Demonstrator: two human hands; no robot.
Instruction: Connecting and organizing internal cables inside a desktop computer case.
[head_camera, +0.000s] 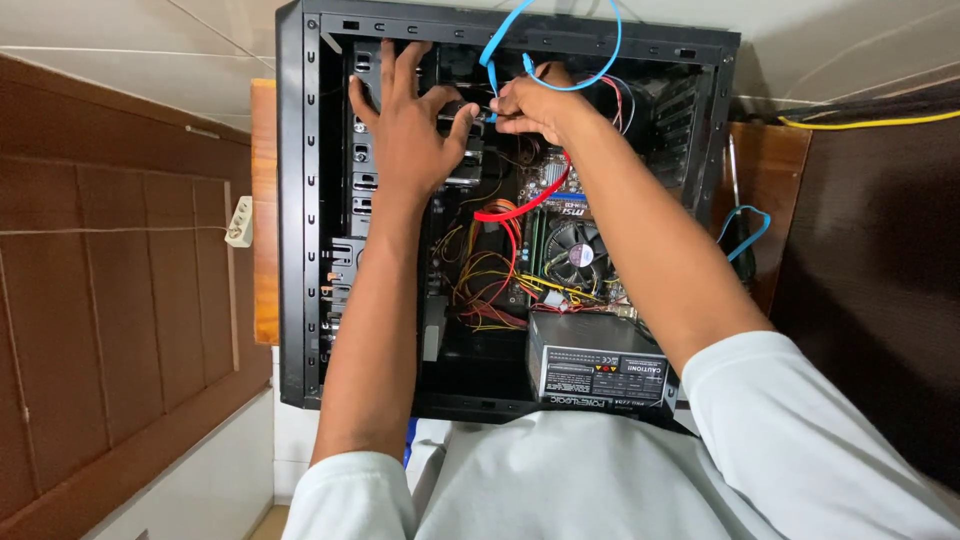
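Brown wood panels (120, 300) flank an open PC case (300, 250); left hand (405, 125) rests spread on the drive bay (362, 170), right hand (535, 105) pinches a blue cable (600, 70).

Brown panelled wall (110, 300), white tiled floor (130, 50), wooden shelf edge (264, 210), white power strip (239, 221) on the wall

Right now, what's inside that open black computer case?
Inside the case: a fan, power supply, red cable, blue cable. Left hand covers the drive bay; right hand hides the plug.
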